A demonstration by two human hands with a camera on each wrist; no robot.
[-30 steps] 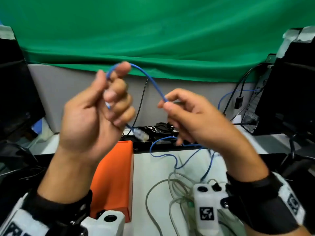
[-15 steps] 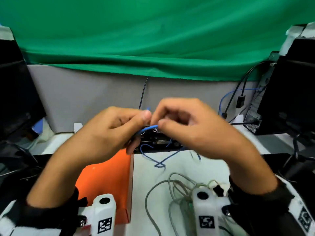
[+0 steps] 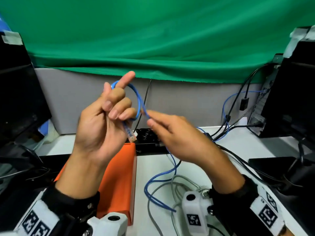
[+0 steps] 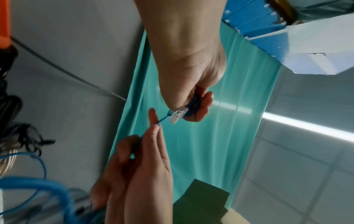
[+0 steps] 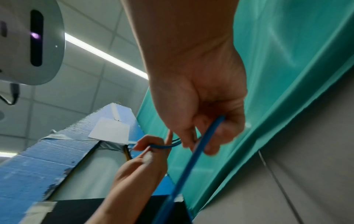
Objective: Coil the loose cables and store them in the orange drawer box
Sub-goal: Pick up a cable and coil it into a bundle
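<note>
Thin blue network cable (image 3: 139, 99) with a clear plastic plug (image 3: 130, 134): only just begun, about 1 loop formed, held up above the far end of the white desk (image 3: 170, 167). Plug end gripped in the left hand (image 3: 102, 123), 3 fingers curled over it, index finger (image 3: 127, 79) raised inside the loop. Running part pinched between thumb and fingertips of the right hand (image 3: 179, 135), close beside the left. Rest of the blue length trailing down in slack bends onto the desk. Still uncoiled near the front edge: a loose tangle of grey cables (image 3: 170, 189). Long orange drawer box (image 3: 119, 176) lying along the desk's left edge, seemingly shut, nothing visibly stored. Judged well under halfway: winding to finish, grey cables untouched, storing not yet started.
</note>
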